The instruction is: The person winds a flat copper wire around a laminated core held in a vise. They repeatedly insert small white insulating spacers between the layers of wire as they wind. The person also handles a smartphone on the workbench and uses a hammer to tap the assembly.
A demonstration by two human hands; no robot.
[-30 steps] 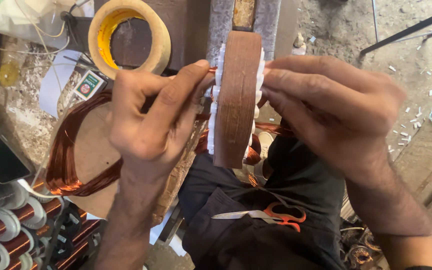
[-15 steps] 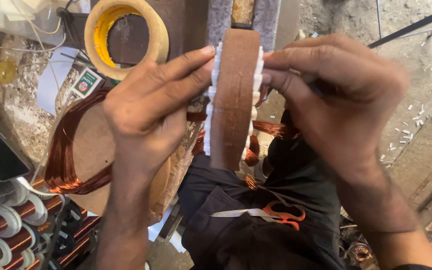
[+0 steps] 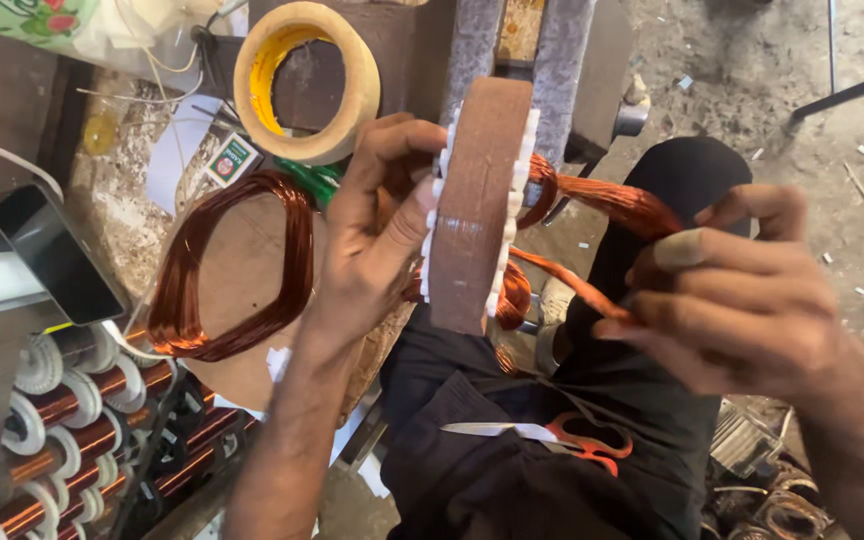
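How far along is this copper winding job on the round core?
Several copper coils already sit in the round core, with white liners showing along its edges. In hand: the left hand steadies the core while the right hand pulls a copper coil bundle. Left: another loose coil lies unused on the bench.

A tape roll (image 3: pixel 304 80) is being kept on the bench (image 3: pixel 122 200), scissors (image 3: pixel 562 438) are being carried on a lap, and wire spools (image 3: pixel 62 420) are being stored below.

This is a motor-winding repair workshop. Spools of copper wire (image 3: pixel 62 420) fill the lower left of the frame, a loose copper coil (image 3: pixel 232 265) lies left of centre, a tape roll (image 3: pixel 304 80) sits at the top, and wire scraps litter the dusty concrete floor (image 3: pixel 832 170) at the right.
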